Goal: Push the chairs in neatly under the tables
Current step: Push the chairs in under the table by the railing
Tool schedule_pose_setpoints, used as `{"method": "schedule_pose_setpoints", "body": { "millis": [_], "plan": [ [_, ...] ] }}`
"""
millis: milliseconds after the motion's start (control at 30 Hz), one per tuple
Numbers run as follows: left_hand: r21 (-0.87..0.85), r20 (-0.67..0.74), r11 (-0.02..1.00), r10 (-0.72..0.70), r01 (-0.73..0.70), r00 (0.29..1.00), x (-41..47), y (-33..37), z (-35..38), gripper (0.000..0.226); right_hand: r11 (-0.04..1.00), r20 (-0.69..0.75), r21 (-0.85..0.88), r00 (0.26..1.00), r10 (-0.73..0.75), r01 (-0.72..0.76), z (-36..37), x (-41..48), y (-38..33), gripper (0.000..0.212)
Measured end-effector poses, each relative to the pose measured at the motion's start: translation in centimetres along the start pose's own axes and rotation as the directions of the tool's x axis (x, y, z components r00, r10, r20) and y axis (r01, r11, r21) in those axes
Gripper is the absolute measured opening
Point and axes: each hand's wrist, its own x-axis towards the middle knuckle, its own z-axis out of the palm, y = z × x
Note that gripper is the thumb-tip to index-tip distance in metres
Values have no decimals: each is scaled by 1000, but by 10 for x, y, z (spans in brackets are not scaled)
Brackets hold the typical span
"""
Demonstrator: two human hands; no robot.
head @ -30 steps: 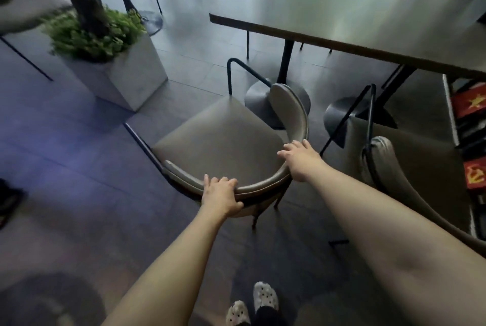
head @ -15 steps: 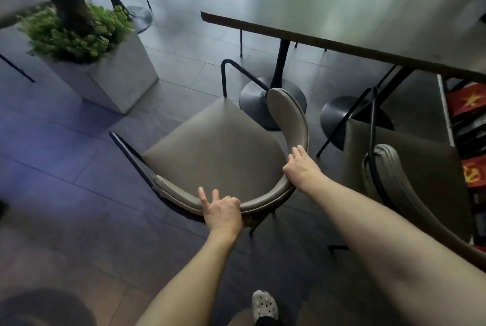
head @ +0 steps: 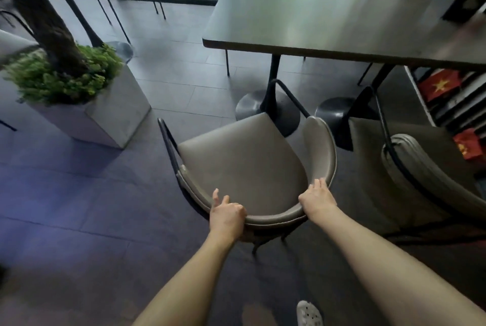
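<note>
A grey-brown padded chair (head: 244, 162) with a curved backrest and black metal frame stands in front of a dark rectangular table (head: 328, 20), its seat still outside the tabletop's edge. My left hand (head: 227, 216) rests on the left part of the backrest rim, two fingers lifted. My right hand (head: 317, 198) presses flat against the right part of the rim, fingers extended along it. A second matching chair (head: 415, 165) stands to the right, also out from the table.
A concrete planter (head: 105, 115) with a tree trunk and green foliage stands left of the chair. Two round black table bases (head: 268, 109) sit on the tiled floor ahead. A shelf with red items (head: 444, 99) is at the right. More chairs stand behind the table.
The chair has turned and slid toward the table, its seat now facing it more squarely. Both hands stayed on the backrest rim. The view has lifted, showing more of the table.
</note>
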Motion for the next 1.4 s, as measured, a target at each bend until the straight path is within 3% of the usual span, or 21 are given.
{"method": "schedule_pose_setpoints", "body": {
  "millis": [233,433,1033,1400],
  "plan": [
    [95,89,973,201,-209,976,32,-79,-24,31,989,57,122,995,83,-89,-26,-9,-55,37],
    [182,123,926,312,-330,942,66,-119,-47,34,973,106,214,992,69,-91,-56,3,-81,43],
    [269,158,832,459,-485,874,98,-179,-59,39,909,179,288,949,259,-302,-97,18,-132,41],
    [270,180,819,474,-507,862,105,-186,-59,37,908,187,267,941,281,-324,-103,20,-138,40]
  ]
}}
